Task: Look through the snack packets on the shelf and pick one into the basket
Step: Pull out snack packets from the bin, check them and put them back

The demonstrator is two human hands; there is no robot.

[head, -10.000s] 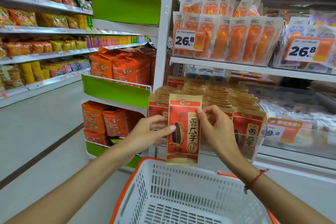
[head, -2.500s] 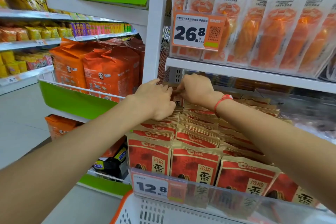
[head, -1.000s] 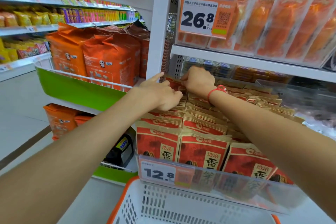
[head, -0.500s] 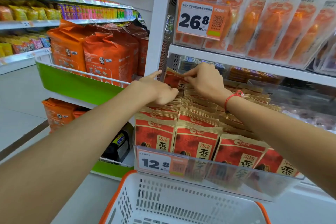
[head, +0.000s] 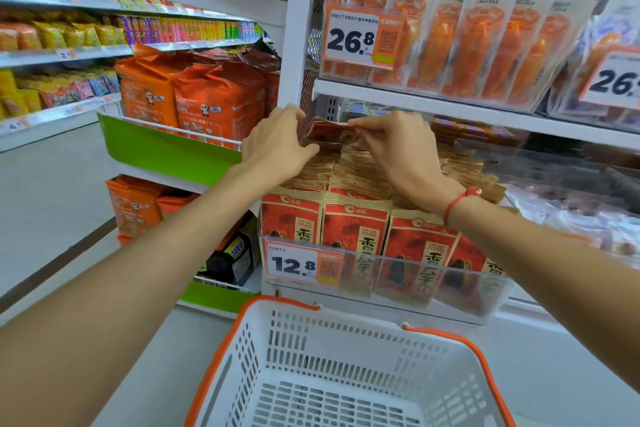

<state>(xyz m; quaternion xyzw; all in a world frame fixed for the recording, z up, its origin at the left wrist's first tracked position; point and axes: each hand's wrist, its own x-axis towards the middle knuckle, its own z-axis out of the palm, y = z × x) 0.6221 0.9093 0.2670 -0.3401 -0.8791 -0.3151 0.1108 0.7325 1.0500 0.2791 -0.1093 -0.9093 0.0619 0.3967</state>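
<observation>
Basket [head: 349, 367] holds nothing; both hands grip one shelf packet [head: 329, 131].

The shop is bright, lit evenly from overhead, and colours come out strong and saturated. Shadows are soft: a dim band lies under the shelf board [head: 485, 111] just above the right hand [head: 398, 146], and the recess behind both hands is darker. Pale glare washes the clear plastic shelf guard [head: 415, 274] below the hands and the glossy orange packets [head: 485, 45] above them. Past the right hand, at the frame's edge, the goods smear into blur. The left hand [head: 277, 142] is slightly soft. Wide-angle distortion bends the shelves far left of it and stretches both forearms near the bottom corners.
</observation>
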